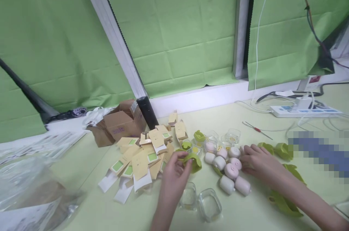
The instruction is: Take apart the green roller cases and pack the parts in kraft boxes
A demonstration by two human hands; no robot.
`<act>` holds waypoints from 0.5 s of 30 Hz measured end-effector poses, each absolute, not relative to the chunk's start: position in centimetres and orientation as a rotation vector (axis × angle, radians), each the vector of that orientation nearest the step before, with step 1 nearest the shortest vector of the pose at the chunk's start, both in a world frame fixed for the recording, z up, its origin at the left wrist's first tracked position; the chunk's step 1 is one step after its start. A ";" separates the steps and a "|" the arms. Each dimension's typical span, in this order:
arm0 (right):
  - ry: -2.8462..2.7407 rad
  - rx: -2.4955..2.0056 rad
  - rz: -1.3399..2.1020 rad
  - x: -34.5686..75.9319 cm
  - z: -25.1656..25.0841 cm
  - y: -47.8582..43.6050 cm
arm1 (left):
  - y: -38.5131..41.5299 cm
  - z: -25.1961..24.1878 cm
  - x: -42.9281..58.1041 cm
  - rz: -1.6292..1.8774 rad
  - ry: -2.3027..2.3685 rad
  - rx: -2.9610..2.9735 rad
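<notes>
My left hand (177, 171) is closed around a green curved cover (195, 163), with the thumb and fingers at its near side. More green covers (200, 136) lie just behind it. My right hand (255, 160) is at the right edge of a cluster of small pale pink and white rounded pieces (231, 170). Its fingers are curled and pressed together; what they hold, if anything, is hidden. Clear square cups (209, 205) stand in front, between my hands, and more clear cups (233, 136) stand behind the cluster.
Left of my hands, small tan cartons (140, 163) are heaped before a brown cardboard box (120, 124) and a black cylinder (147, 111). A plastic bag (32, 191) lies front left. Green pieces (286, 202) lie under my right forearm. A red-handled tool (257, 129) and a power strip (305, 111) are farther back.
</notes>
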State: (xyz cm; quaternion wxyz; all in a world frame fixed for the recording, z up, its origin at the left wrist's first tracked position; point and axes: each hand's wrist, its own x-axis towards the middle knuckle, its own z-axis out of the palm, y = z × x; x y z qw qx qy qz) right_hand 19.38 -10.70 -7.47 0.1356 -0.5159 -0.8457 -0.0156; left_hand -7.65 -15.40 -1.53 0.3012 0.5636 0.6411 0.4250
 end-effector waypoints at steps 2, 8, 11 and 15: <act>-2.425 -1.514 -0.024 19.5 -7.7 -10.7 | -15.9 -2.0 -6.5 1.239 1.411 1.247; -2.434 -1.599 0.106 19.7 -7.4 -10.4 | -17.6 -2.2 -4.4 1.195 0.855 0.798; -2.416 -1.626 0.105 19.8 -6.5 -10.4 | -17.9 -2.0 -4.3 1.186 0.729 0.697; -2.161 -1.597 0.253 19.9 -4.2 -11.4 | -17.8 -2.4 -4.0 1.223 0.719 0.644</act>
